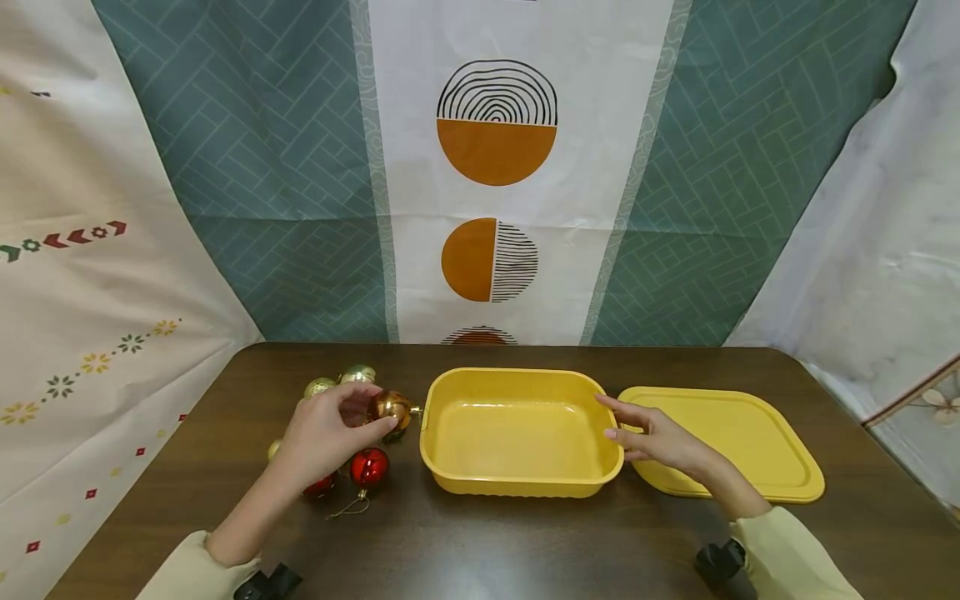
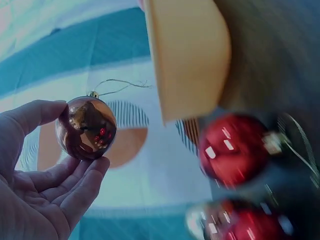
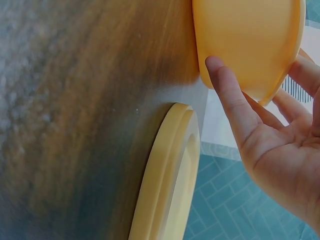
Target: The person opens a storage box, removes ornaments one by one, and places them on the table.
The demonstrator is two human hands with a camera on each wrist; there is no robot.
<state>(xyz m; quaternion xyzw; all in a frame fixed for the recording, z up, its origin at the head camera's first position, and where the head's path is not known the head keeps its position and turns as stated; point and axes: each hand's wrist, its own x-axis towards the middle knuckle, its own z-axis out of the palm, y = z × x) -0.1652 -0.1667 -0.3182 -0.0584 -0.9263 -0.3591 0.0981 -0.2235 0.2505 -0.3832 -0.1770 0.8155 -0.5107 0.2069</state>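
We found no readable writing or labels anywhere. Our left hand pinched a copper bauble just left of the yellow tub on the counter. Our right hand, fingers relaxed and straight, touched the tub's right rim; its lid lay right, red baubles near-left.

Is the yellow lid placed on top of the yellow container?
No, the lid lies flat on the table to the right of the open container.

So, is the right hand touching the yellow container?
Touching. In the right wrist view, the thumb of the right hand lies against the outer wall of the yellow container.
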